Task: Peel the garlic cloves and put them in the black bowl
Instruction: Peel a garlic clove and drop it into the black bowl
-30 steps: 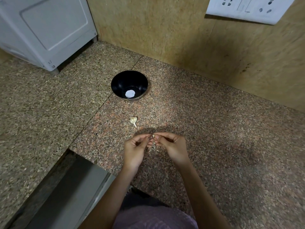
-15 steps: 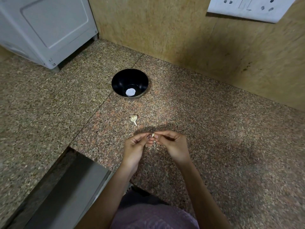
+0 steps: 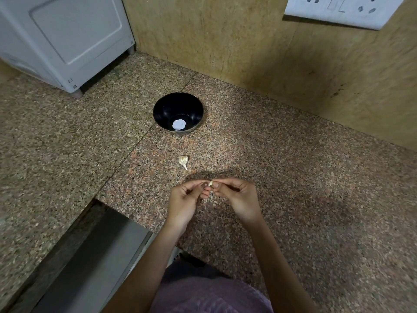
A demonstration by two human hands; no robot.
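A garlic clove [image 3: 210, 183] is being pinched between the curled fingers [image 3: 195, 184] of the left hand [image 3: 182, 204] and the right hand [image 3: 239, 199], just above the bench [image 3: 293, 188] near its front edge. Another garlic piece [image 3: 183, 160] is lying just beyond the hands. The black bowl [image 3: 165, 108] is sitting farther back toward the wall, well apart from the clove.

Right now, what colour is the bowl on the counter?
The bowl is black, seen best in the head view.
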